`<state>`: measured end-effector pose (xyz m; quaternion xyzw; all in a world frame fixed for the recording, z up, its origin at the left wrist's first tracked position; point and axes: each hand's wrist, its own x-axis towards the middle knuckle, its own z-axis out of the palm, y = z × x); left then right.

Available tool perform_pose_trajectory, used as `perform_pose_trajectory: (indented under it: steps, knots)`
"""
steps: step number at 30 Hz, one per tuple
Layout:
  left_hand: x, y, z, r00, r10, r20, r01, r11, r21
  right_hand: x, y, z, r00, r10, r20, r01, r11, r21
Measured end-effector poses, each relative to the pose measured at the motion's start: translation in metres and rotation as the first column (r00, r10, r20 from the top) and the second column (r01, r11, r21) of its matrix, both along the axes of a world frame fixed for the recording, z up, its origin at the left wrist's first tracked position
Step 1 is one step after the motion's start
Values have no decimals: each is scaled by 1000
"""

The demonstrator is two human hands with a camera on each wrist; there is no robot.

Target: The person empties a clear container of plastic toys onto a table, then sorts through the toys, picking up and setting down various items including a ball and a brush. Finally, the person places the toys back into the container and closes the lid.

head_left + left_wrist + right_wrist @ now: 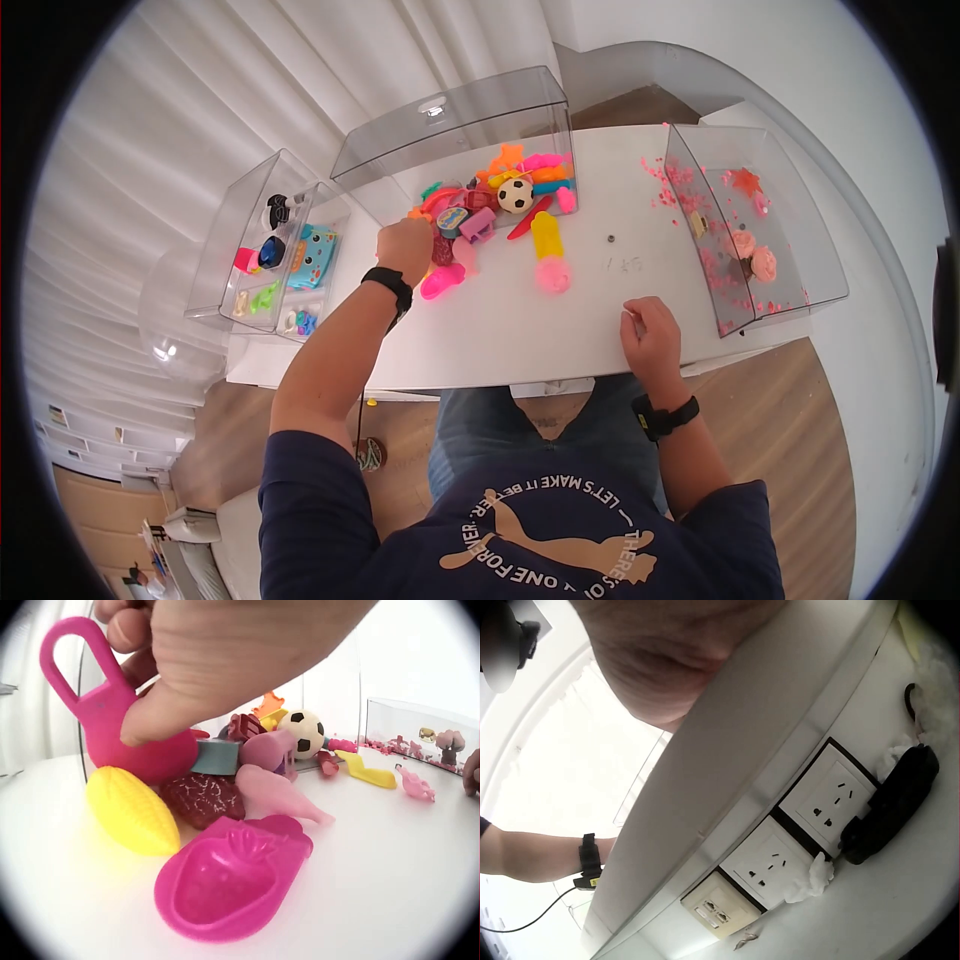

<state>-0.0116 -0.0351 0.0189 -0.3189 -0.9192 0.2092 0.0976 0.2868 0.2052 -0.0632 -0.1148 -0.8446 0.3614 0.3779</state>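
My left hand [405, 247] reaches into a heap of toys and grips a bright pink toy with a loop handle [112, 727], thumb across its rounded body. Under it in the left wrist view lie a yellow toy corn cob [133, 810] and a dark red marbled piece [202, 801]. A magenta strawberry-shaped mold [232, 881] lies nearer, beside a pale pink toy [277, 793]. Farther back is a small soccer ball [515, 196]. My right hand [652, 340] rests loosely curled at the table's front edge, apart from the toys.
Behind the heap stands a clear box [450, 125]. A divided clear box [215, 270] at the left holds small toys, among them a blue one [312, 255]. Another clear box [820, 230] at the right contains pink flowers and scattered petals. A yellow piece [546, 236] lies mid-table.
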Motion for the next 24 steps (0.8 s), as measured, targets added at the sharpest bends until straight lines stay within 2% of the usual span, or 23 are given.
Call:
perform_pose_trajectory:
  steps: [6,11,24]
  knots:
    - [8,-32,-10,999,-44,-18,45,997,68,0,-1,-3,1000,-16,16,16,1000,6]
    - [14,-54,-22,1000,-18,-14,20,991,132,-1,-1,-3,1000,-16,14,16,1000,0]
    - [10,-89,-46,997,-46,-65,59,974,221,-1,-3,-4,998,-29,60,28,1000,13]
